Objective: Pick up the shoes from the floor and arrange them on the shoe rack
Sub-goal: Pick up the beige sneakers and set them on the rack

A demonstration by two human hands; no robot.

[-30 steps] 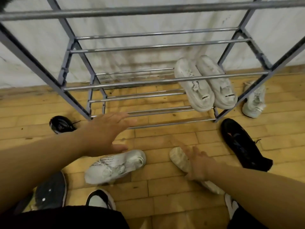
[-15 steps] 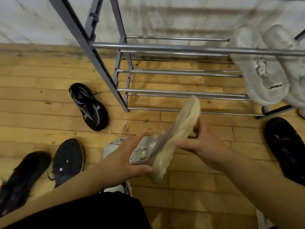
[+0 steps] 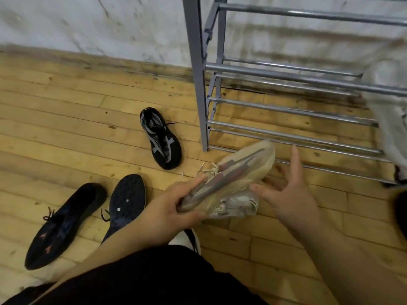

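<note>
Beige shoe [image 3: 240, 170] in left hand [image 3: 167, 213]; lettering [image 3: 201, 191] blurred

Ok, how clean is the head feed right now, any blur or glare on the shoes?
Head view, right edge: motion blur smears the white shoes on the shoe rack. Head view, centre: the beige shoe in the left hand reads sharp. Head view, rack bars: small glints, no washout. Head view overall: even light; the wide-angle lens slants the rack post.

The beige shoe [image 3: 240, 170] hangs tilted, toe toward the grey shoe rack [image 3: 198, 84]. A black knit shoe [image 3: 161, 139] stands upright on the floor left of it.
</note>
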